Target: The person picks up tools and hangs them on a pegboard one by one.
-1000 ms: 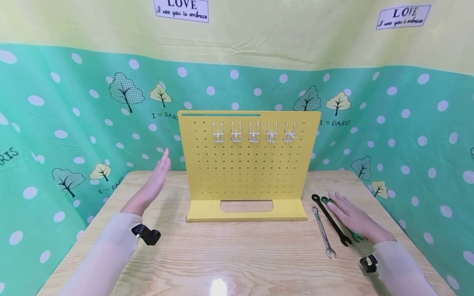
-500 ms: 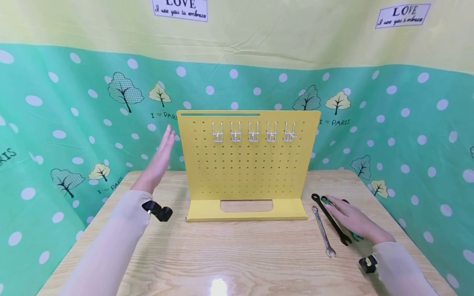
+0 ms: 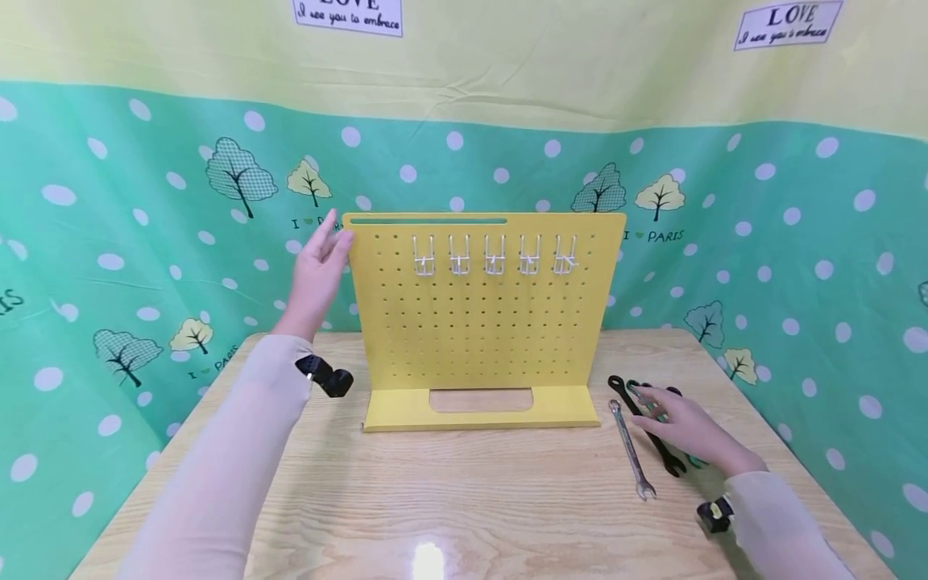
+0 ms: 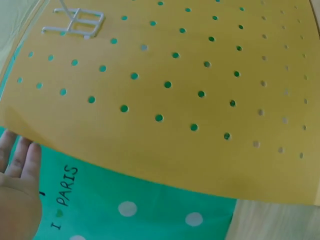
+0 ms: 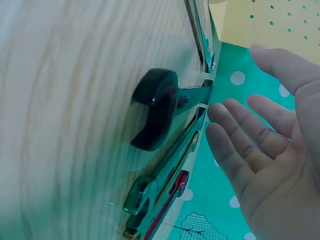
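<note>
A yellow pegboard (image 3: 478, 338) stands upright on its base at the back of the table. At its upper left corner is my left hand (image 3: 313, 282), with straight fingers (image 4: 31, 162) at the board's edge; whether they touch it is unclear. My right hand (image 3: 689, 428) hovers over several wrenches, thumb spread and fingers slightly bent, holding nothing. Left of it lies a silver combination wrench (image 3: 629, 453). Beneath it are a black wrench (image 5: 159, 112) and a green wrench (image 5: 140, 197), partly hidden in the head view. A red wrench (image 5: 167, 205) shows beyond the green one.
Several white wire hooks (image 3: 495, 256) hang in a row near the board's top. The wooden table (image 3: 478, 499) carries the board and wrenches. A green and yellow patterned cloth (image 3: 797, 217) hangs behind and at both sides.
My left hand has risen and moved right, up to the board's upper left corner. The right hand's fingers have gone from flat to slightly bent, thumb spread, over the wrenches.
</note>
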`<state>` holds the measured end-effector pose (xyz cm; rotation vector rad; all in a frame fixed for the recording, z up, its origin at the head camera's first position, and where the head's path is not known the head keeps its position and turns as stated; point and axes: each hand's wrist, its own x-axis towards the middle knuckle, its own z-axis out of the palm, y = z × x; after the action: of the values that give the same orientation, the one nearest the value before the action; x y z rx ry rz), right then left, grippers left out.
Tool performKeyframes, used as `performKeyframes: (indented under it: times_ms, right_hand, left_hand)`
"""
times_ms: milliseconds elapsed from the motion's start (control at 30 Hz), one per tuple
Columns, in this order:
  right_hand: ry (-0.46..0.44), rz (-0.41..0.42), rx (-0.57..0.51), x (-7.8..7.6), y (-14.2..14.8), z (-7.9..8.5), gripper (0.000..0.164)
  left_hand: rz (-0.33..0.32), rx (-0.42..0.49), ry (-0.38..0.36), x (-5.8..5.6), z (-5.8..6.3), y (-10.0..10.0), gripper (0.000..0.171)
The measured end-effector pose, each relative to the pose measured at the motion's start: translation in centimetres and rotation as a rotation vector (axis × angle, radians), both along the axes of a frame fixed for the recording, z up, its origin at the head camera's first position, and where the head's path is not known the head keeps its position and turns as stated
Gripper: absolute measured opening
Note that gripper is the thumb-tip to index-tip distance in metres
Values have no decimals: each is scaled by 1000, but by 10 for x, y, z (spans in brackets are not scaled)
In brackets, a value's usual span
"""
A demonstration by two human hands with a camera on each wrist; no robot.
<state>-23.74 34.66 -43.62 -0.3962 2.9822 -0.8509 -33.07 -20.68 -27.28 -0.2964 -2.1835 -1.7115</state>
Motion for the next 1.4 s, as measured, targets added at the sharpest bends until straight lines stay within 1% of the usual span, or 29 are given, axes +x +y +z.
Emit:
performKeyframes:
  times_ms: [200,333,433,500,633,833,933,1000,1067,1167,1267,1400]
  right_hand:
    - [23,-9,13,0,-2,-2,59]
    - [26,-25,11,1,-3,-4,54]
    - [27,-40,12,2,-4,-6,51]
    - [22,-51,12,2,-5,-8,49]
    - [11,-71,24,3,-5,-9,44]
    - [-60,-96,-13,5,-9,-13,32]
    - [-90,-131,-20,5,-14,-15,25]
    - [-100,-148,-15,5,-17,-16,25]
    - [-126,-183,-19,5,-20,-18,24]
    - [-169,-213,-28,5,-23,-18,26]
    - [-202,-229,-29,5,-26,-16,28]
    - [-222,-231,-13,7,-28,-13,28]
  left_hand:
    - [67,26,25,-4,6,8,64]
    - [97,70,57,-9,9,10,64]
    - [120,99,73,-11,12,11,59]
    - [135,113,71,-12,13,11,54]
    - [144,139,68,-13,15,13,51]
    - [163,189,81,-18,14,17,51]
    - [173,214,86,-19,13,19,50]
    - [176,225,88,-20,12,19,49]
    - [177,233,87,-20,12,20,49]
    - [176,239,94,-20,11,21,48]
    - [174,244,96,-21,10,21,47]
    - [169,242,96,-21,10,20,46]
